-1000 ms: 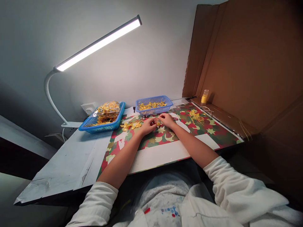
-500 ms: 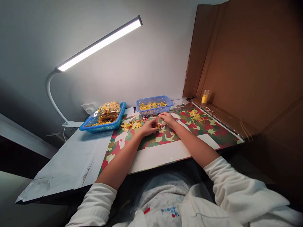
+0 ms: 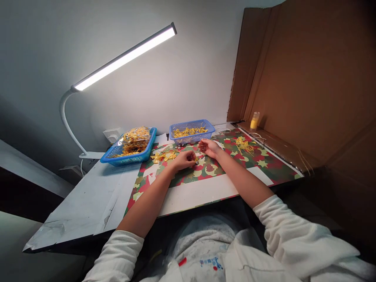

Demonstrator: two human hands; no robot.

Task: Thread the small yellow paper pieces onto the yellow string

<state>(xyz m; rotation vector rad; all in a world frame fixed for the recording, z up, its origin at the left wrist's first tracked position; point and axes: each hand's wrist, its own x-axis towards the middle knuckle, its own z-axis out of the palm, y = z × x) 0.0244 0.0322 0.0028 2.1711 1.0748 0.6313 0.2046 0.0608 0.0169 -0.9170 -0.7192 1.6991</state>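
Note:
My left hand (image 3: 184, 159) is closed in a pinch over the patterned mat. A small yellow ribbon bow with a shiny bell (image 3: 196, 161) pokes out at its fingertips, mostly hidden by them. Just right of it and slightly farther back, my right hand (image 3: 209, 148) is turned partly palm up, fingers loosely curled and apart, with nothing visible in them. Several yellow bows (image 3: 163, 156) with cords lie left of my left hand. Behind the hands, small shiny bells (image 3: 179, 146) rest near the blue-violet basket (image 3: 192, 138).
Yellow pieces fill that basket. A blue basket (image 3: 126, 158) at left holds a plastic bag (image 3: 136, 136) of yellow pieces. Yellow corded bows (image 3: 244, 145) lie at right. A small yellow-filled bottle (image 3: 254, 121) stands by the cardboard wall (image 3: 308, 78). A lamp (image 3: 125, 57) hangs over the left side.
My right hand's fingers have come apart from their pinch and turned more upward. The left hand stays almost in place, still pinching the small bow.

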